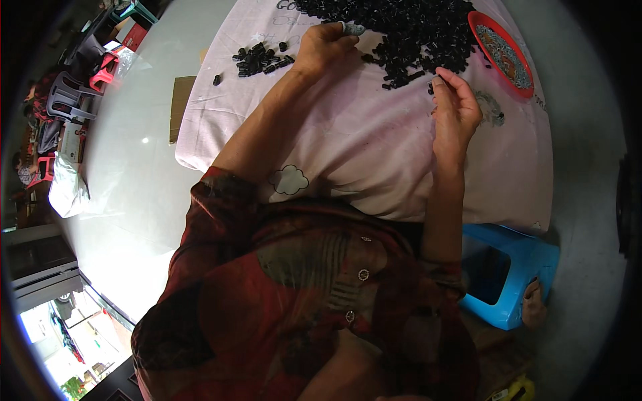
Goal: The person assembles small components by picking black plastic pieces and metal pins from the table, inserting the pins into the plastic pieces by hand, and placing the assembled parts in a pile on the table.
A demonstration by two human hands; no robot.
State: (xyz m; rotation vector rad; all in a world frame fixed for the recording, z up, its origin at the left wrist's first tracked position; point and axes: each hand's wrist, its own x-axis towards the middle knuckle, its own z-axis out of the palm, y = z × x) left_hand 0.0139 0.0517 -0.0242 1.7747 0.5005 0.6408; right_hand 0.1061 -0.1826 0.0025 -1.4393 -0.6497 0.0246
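Note:
A large heap of small black cylindrical parts [418, 33] covers the far side of a pink cloth-covered table [361, 147]. My left hand [326, 48] is closed at the left edge of this heap. A greyish piece [353, 29] shows at its fingertips, too small to name. Near the heap's lower right edge, my right hand [457, 110] has thumb and forefinger drawn together. A small black part [431, 87] shows right beside its fingertips; whether it is gripped is hard to see. Left of my left hand lies a smaller pile of black parts [257, 60].
A red oval tray [476, 30] with many tiny silvery pieces [501, 53] stands at the table's right. Below the table's right edge is a blue plastic stool [511, 311]. Grey chairs [67, 97] and a white bag [67, 187] stand across the floor at left.

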